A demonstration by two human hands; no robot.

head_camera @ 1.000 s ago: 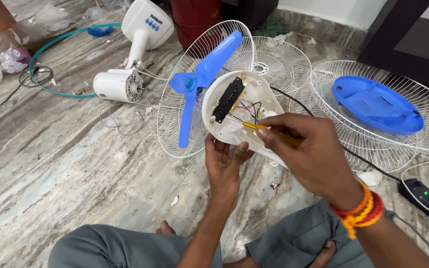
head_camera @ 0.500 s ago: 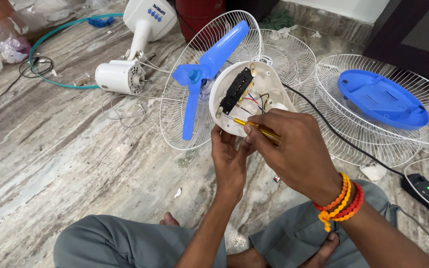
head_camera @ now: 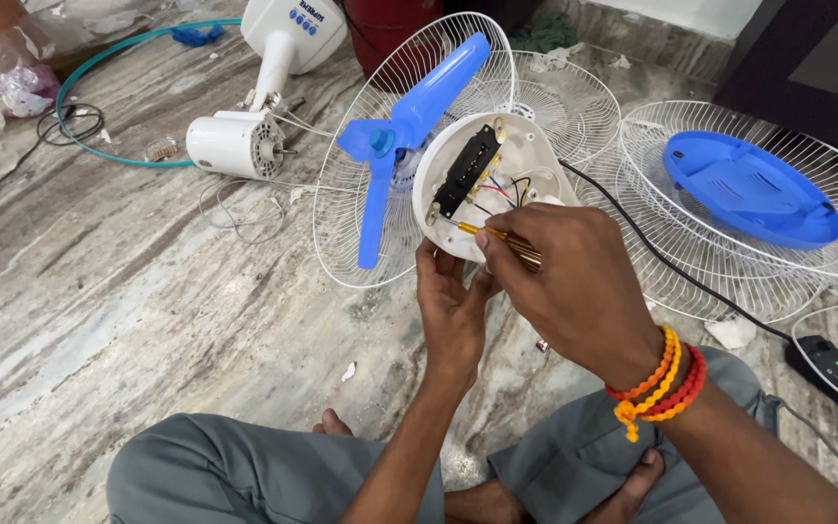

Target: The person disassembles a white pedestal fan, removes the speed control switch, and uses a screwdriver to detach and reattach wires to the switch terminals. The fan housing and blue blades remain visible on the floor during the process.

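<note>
**One head-worn view, looking steeply down**

The single camera sits on the person's head, facing down and forward over crossed legs. The left hand (head_camera: 453, 315) and right hand (head_camera: 574, 286) fill the centre, close up. The marble floor (head_camera: 99, 320) spreads toward 9 o'clock; a fan grille (head_camera: 778, 262) lies at 2 o'clock.
</note>
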